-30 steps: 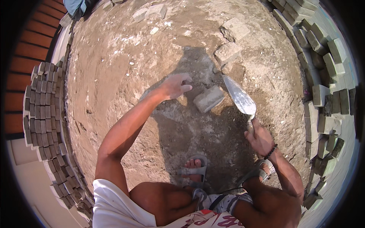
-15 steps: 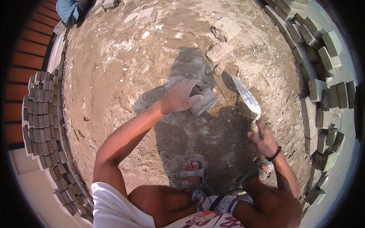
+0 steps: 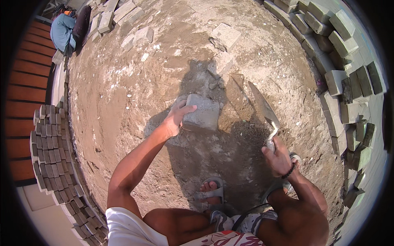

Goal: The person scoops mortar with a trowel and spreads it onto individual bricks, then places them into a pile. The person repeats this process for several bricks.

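Above the rough brown bare-earth ground [image 3: 123, 102], one grey rectangular concrete block [image 3: 203, 110] has shifted since half a second ago: it appears lifted and turned, left of the pointed metal trowel [image 3: 267, 110] and apart from it. Its long axis seems to run crosswise, free end toward the trowel's blade, though foreshortening leaves me unsure. From where I stand, the step in hand looks like picking up the block; the next move calls for a firm grip and a steady wrist. Left of the trowel, the bare left hand [image 3: 178, 117] clasps the block's left end; the bare right hand [image 3: 279, 157] is wrapped around the trowel's handle.
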A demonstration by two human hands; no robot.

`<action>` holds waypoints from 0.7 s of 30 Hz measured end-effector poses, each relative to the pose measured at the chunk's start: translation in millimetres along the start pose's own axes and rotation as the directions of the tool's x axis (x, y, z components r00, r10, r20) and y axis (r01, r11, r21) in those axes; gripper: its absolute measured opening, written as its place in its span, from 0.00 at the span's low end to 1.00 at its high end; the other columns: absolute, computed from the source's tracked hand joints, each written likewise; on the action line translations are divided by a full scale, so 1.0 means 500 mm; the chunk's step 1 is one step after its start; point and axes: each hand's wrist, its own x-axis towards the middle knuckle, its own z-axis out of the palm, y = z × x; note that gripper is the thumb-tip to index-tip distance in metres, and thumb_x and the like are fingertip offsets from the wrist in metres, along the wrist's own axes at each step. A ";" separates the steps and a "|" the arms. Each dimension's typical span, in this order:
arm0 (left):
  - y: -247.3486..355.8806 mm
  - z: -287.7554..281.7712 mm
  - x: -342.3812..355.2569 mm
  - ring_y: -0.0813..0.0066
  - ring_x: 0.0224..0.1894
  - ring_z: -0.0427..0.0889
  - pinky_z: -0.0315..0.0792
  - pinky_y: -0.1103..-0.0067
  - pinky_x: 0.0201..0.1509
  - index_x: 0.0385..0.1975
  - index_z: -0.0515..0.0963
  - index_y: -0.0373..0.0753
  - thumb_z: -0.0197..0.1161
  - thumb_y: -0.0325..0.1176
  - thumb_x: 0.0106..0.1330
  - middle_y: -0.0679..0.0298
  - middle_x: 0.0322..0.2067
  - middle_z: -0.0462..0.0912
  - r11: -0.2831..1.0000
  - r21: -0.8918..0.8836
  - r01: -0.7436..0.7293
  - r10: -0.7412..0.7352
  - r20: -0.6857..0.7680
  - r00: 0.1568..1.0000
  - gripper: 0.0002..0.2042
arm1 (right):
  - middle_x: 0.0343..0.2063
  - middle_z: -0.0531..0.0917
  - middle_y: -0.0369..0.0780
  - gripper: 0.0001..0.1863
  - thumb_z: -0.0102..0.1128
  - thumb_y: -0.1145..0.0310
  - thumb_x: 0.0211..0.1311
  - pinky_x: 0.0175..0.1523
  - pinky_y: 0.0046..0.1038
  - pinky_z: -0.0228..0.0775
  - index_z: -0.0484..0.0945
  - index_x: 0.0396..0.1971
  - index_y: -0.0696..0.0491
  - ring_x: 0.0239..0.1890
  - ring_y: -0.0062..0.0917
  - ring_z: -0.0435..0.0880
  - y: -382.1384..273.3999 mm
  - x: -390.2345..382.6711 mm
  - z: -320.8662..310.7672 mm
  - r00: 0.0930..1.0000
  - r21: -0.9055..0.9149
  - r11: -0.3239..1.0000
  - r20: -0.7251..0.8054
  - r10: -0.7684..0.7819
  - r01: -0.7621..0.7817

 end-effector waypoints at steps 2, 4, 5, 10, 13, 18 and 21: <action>0.007 0.007 -0.014 0.56 0.58 0.75 0.72 0.60 0.61 0.64 0.65 0.35 0.63 0.36 0.63 0.52 0.56 0.73 0.996 -0.092 0.009 -0.014 -0.047 0.999 0.29 | 0.29 0.79 0.55 0.18 0.57 0.60 0.63 0.39 0.43 0.71 0.69 0.41 0.61 0.33 0.52 0.81 -0.003 0.000 0.000 0.967 -0.206 0.949 -0.040 -0.251 0.237; 0.008 0.012 -0.018 0.55 0.59 0.74 0.72 0.59 0.62 0.65 0.63 0.35 0.62 0.36 0.64 0.51 0.57 0.72 0.994 -0.110 -0.009 0.003 -0.055 0.998 0.29 | 0.30 0.80 0.55 0.19 0.56 0.59 0.63 0.37 0.45 0.72 0.68 0.41 0.61 0.32 0.52 0.81 -0.017 -0.004 0.018 0.945 -0.304 0.895 0.111 -0.308 0.327; 0.009 0.012 -0.022 0.55 0.59 0.74 0.72 0.59 0.62 0.65 0.63 0.35 0.62 0.36 0.64 0.51 0.57 0.72 0.993 -0.121 -0.020 0.012 -0.061 0.998 0.30 | 0.31 0.80 0.55 0.19 0.56 0.59 0.64 0.36 0.46 0.72 0.68 0.40 0.61 0.31 0.52 0.81 -0.026 -0.007 0.026 0.925 -0.347 0.859 0.189 -0.329 0.376; -0.003 0.012 -0.019 0.57 0.61 0.72 0.69 0.60 0.63 0.64 0.64 0.36 0.63 0.40 0.64 0.53 0.58 0.73 0.994 -0.104 -0.031 0.033 0.019 0.999 0.29 | 0.28 0.80 0.56 0.17 0.56 0.62 0.64 0.37 0.48 0.72 0.66 0.39 0.61 0.30 0.55 0.80 -0.006 0.028 0.031 0.955 -0.510 0.808 0.168 -0.243 0.296; -0.027 -0.004 -0.030 0.55 0.63 0.71 0.66 0.59 0.65 0.66 0.63 0.38 0.58 0.45 0.67 0.53 0.62 0.70 0.935 -0.340 0.106 -0.041 0.192 0.981 0.30 | 0.19 0.79 0.54 0.17 0.56 0.65 0.63 0.35 0.47 0.70 0.67 0.41 0.64 0.29 0.55 0.80 -0.039 0.059 -0.015 0.999 -0.310 0.950 -0.010 -0.051 0.046; -0.058 -0.017 -0.034 0.55 0.62 0.72 0.69 0.56 0.62 0.66 0.64 0.44 0.46 0.51 0.71 0.56 0.64 0.68 0.675 -0.649 0.352 0.046 0.513 0.857 0.28 | 0.22 0.79 0.52 0.18 0.59 0.63 0.63 0.34 0.43 0.72 0.71 0.42 0.62 0.27 0.49 0.82 -0.028 0.005 -0.017 0.951 -0.197 0.933 -0.012 -0.309 0.300; -0.041 0.008 -0.033 0.57 0.62 0.71 0.69 0.53 0.58 0.66 0.65 0.48 0.42 0.54 0.72 0.58 0.63 0.69 0.701 -0.606 0.375 0.070 0.582 0.810 0.27 | 0.27 0.80 0.51 0.18 0.61 0.61 0.62 0.35 0.42 0.74 0.73 0.44 0.59 0.28 0.47 0.82 -0.018 -0.016 0.019 0.860 -0.217 0.832 0.106 -0.500 0.510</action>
